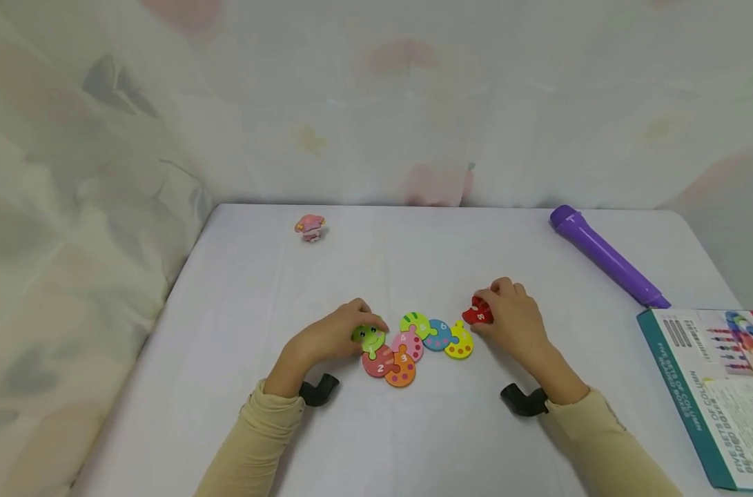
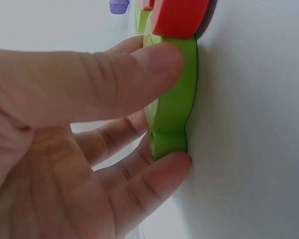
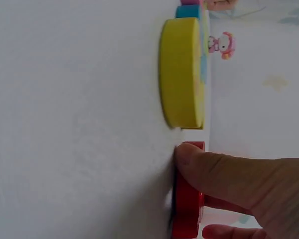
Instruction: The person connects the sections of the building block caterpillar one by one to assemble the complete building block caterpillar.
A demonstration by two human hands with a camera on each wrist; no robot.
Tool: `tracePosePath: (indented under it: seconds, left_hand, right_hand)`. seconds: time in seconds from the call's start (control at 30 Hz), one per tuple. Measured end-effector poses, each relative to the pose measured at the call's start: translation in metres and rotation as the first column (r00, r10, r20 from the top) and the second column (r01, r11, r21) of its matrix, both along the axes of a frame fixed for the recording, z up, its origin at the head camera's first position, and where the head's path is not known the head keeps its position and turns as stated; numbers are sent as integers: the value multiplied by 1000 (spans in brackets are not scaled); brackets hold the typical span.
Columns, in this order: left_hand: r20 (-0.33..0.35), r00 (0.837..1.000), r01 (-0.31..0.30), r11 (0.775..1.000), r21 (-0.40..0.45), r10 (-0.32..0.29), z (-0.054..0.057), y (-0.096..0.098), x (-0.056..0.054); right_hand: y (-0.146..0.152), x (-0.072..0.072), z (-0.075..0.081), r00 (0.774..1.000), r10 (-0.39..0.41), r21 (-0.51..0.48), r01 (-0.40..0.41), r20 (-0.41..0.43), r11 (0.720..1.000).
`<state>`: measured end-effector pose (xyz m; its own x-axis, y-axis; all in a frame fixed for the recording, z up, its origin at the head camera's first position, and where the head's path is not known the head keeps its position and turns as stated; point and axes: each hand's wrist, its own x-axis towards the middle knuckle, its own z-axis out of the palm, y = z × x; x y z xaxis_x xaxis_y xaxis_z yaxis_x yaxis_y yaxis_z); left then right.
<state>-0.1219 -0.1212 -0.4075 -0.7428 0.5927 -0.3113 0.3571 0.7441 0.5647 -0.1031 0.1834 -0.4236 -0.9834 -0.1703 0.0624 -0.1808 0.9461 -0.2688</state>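
Note:
A wavy chain of joined, numbered puzzle pieces lies on the white table. At its left end is a green face piece, gripped between thumb and fingers of my left hand. Joined on from it are a red piece, an orange piece, a pink piece, a light green piece, a blue piece and a yellow piece. My right hand pinches a red puzzle piece numbered 8, a small gap away from the yellow piece.
A pink figurine stands at the back left. The purple microphone-shaped toy lies at the back right, above a teal and white box at the right edge. Floral cloth hangs behind the table.

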Motion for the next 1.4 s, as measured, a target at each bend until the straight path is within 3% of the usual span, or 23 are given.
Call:
tracePosePath:
  seconds: [0.13, 0.27, 0.43, 0.67, 0.83, 1.0, 1.17, 1.27, 1.33, 1.4]
  left_hand:
    - [-5, 1000, 3, 1000, -7, -4, 1, 0, 0]
    - [-4, 1000, -2, 1000, -9, 2, 1, 0, -1]
    - [0, 1000, 3, 1000, -11, -3, -1, 0, -1]
    - [-5, 1000, 14, 1000, 1, -14, -3, -1, -1]
    - [-10, 1000, 18, 1000, 6, -18, -3, -1, -2]
    - [-15, 1000, 12, 1000, -4, -12, -1, -1, -1]
    - [-10, 1000, 11, 1000, 4, -11, 1, 0, 0]
    - [-8, 1000, 11, 1000, 8, -11, 1, 0, 0]
    - [-7, 1000, 10, 1000, 3, -10, 2, 0, 0]
    - [-6, 1000, 7, 1000, 2, -7, 2, 0, 0]
  right_hand:
    - [2, 4, 5, 999, 45, -41, -46, -3, 998]
    - [6, 6, 9, 984, 175, -76, -176, -21, 981]
    - [11, -2, 11, 935, 356, -47, -356, 0, 934]
    - [7, -15, 22, 853, 514, 19, -517, 92, 855]
    - [7, -21, 26, 803, 583, 65, -593, 122, 803]
    - [6, -24, 24, 777, 617, 84, -628, 127, 773]
    - [6, -26, 20, 766, 624, 111, -641, 155, 759]
    - [10, -27, 17, 773, 617, 105, -633, 148, 767]
    - [15, -28, 16, 796, 590, 72, -602, 135, 795]
    - [23, -30, 16, 841, 528, 19, -534, 114, 845]
